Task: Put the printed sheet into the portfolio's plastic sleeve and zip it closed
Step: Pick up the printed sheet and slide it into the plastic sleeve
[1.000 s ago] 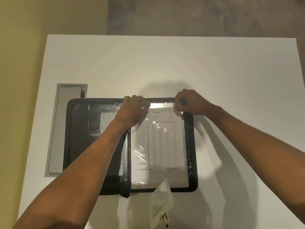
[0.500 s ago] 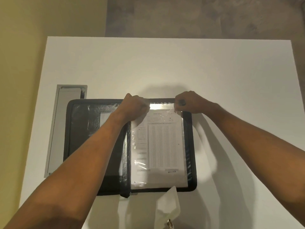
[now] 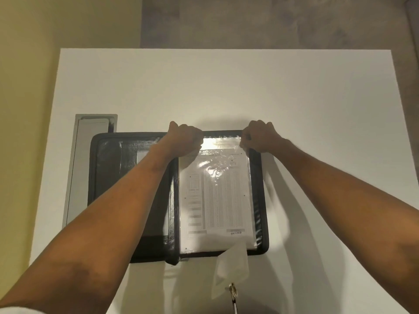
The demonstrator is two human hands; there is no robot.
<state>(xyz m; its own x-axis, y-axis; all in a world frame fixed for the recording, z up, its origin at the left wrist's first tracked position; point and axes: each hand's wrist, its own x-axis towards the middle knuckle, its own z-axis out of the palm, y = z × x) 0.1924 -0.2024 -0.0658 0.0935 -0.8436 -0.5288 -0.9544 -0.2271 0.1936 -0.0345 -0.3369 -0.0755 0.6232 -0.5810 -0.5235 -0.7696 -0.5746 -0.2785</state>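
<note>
A black zip portfolio [image 3: 106,177] lies open on the white table [image 3: 317,109]. On its right half the clear plastic sleeve [image 3: 221,143] covers the printed sheet [image 3: 215,200], a form with dense columns. The sheet sits inside the sleeve. My left hand [image 3: 184,138] pinches the sleeve's top left corner. My right hand [image 3: 260,138] pinches its top right corner at the portfolio's far edge. The sleeve's top strip between both hands shines with glare.
A grey flat panel [image 3: 77,168] lies partly under the portfolio's left side. A small clear plastic tag [image 3: 231,270] with a metal clip [image 3: 233,293] hangs in front of the camera near the table's front edge. A yellow wall stands at left.
Both hands have stayed at the sleeve's top corners with only slight shifts. The hanging plastic tag has swung a little to the right.
</note>
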